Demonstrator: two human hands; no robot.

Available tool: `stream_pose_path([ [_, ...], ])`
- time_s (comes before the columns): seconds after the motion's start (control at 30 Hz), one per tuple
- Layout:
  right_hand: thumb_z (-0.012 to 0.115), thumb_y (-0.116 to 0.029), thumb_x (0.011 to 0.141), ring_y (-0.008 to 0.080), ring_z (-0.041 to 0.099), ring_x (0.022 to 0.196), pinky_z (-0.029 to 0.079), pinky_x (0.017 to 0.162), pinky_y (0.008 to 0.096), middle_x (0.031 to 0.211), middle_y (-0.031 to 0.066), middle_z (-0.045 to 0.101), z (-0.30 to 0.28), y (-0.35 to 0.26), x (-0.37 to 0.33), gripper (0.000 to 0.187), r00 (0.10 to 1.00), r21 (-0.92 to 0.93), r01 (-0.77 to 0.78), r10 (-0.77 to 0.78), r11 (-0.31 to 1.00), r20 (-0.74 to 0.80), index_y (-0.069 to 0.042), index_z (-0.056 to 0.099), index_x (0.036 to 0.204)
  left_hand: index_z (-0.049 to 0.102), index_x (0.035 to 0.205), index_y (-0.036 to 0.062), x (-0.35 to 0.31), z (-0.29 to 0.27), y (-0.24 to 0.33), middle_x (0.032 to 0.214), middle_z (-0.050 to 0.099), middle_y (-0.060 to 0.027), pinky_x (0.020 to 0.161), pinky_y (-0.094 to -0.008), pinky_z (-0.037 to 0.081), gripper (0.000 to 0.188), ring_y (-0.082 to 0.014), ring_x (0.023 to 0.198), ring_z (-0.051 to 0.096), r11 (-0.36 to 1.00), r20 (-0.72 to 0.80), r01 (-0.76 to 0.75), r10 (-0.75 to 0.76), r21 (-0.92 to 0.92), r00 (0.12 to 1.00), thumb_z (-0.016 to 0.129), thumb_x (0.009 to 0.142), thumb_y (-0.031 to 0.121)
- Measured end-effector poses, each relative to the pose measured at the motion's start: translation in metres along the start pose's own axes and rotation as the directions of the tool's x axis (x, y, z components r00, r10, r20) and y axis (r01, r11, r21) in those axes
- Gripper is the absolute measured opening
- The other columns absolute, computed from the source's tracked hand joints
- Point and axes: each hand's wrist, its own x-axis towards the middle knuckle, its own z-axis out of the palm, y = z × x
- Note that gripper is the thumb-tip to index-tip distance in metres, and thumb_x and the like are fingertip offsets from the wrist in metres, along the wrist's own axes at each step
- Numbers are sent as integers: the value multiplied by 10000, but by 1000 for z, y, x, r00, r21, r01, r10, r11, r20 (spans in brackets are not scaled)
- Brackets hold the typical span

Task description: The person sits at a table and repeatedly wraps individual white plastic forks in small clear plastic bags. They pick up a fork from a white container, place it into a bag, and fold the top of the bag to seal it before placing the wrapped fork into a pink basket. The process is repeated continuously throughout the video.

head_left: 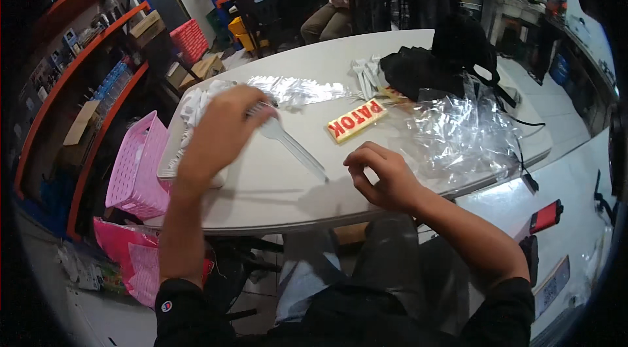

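My left hand (222,128) is closed on a clear plastic fork (296,149) by its head, over the left part of the white table (275,206). The fork's handle slants down to the right toward my other hand. My right hand (384,173) hovers near the table's front edge with fingers curled in a loose pinch. Nothing shows in it. Just beyond it lies a yellow packet (357,120) with red lettering. Under and beside my left forearm stands a white tray (171,147) holding white plastic cutlery, partly hidden by that arm.
A clear plastic bag (458,128) and a black bag (425,69) lie at right. Flat clear wrappers (297,90) and several white forks (365,75) lie at the back. A pink basket (139,167) stands left. A red-and-black phone-like object (546,216) is on the right-hand surface. People are beyond.
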Motion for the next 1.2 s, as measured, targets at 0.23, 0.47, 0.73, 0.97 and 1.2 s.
stream_pose_path([
  [0.23, 610, -270, 899, 318, 624, 829, 489, 779, 373, 902, 167, 623, 0, -13, 4, 466, 988, 51, -142, 145, 989, -48, -1, 471, 1254, 657, 916, -14, -8, 80, 25, 840, 642, -171, 700, -381, 485, 241, -314, 765, 625, 946, 39, -117, 135, -302, 990, 659, 875, 224],
  [0.47, 518, -207, 969, 320, 600, 625, 453, 622, 420, 699, 178, 607, 8, -31, 7, 357, 843, 148, -526, 490, 838, 222, 21, 433, 1230, 612, 849, -24, -12, 109, 34, 755, 596, -185, 621, -394, 453, 257, -337, 680, 591, 932, -156, -132, 83, -339, 984, 594, 935, 217],
  [0.73, 505, -255, 996, 141, 497, 579, 424, 567, 318, 656, 48, 535, 9, -12, 5, 278, 884, 206, -462, 429, 863, 186, 18, 553, 1018, 561, 829, -17, -15, 122, 28, 679, 567, -199, 557, -397, 427, 299, -348, 586, 560, 888, -184, -109, 27, -448, 982, 566, 956, 254],
  [0.97, 482, -260, 1012, 31, 352, 583, 306, 533, 195, 651, -58, 411, 7, -28, 8, 285, 775, 460, -632, 519, 624, 361, -16, 620, 1061, 598, 912, -14, -15, 99, 11, 725, 615, -170, 595, -361, 456, 265, -260, 627, 601, 869, -39, -36, 19, -494, 999, 592, 943, 249],
  [1.2, 463, -282, 1018, 31, 324, 592, 278, 532, 213, 657, -78, 372, 11, -33, 0, 317, 793, 484, -601, 548, 637, 264, -16, 604, 1118, 657, 1031, 26, 3, 48, -80, 964, 683, -122, 737, -320, 509, 241, -202, 826, 639, 951, -62, 201, -221, -234, 973, 598, 925, 234],
])
